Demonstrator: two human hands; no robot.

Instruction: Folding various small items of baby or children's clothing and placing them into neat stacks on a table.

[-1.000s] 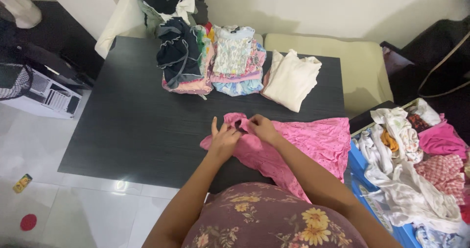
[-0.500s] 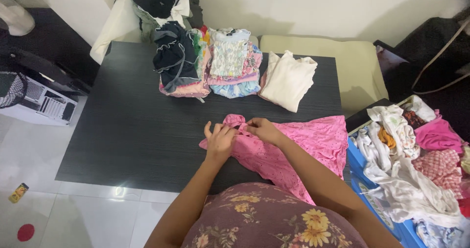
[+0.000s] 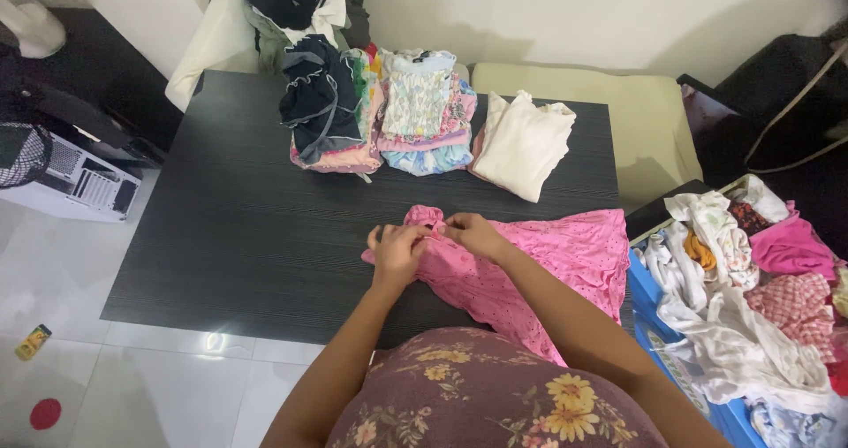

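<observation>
Pink dress (image 3: 530,267) is lying spread over the near right part of the dark table (image 3: 238,236), its hem running off the near edge, while the left hand (image 3: 397,252) and right hand (image 3: 473,233) are meeting at its bunched top, fingers curled and pinching the cloth. What the fingertips are gripping is lying hidden under the knuckles. Farther back, folded piles (image 3: 389,112) and a cream top (image 3: 523,143) are sitting along the far edge, leaving bare tabletop at left.

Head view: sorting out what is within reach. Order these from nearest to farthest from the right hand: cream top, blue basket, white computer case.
From the right hand:
1. Cream top, just beyond it on the table.
2. Blue basket, off to the right.
3. White computer case, on the floor far left.
</observation>
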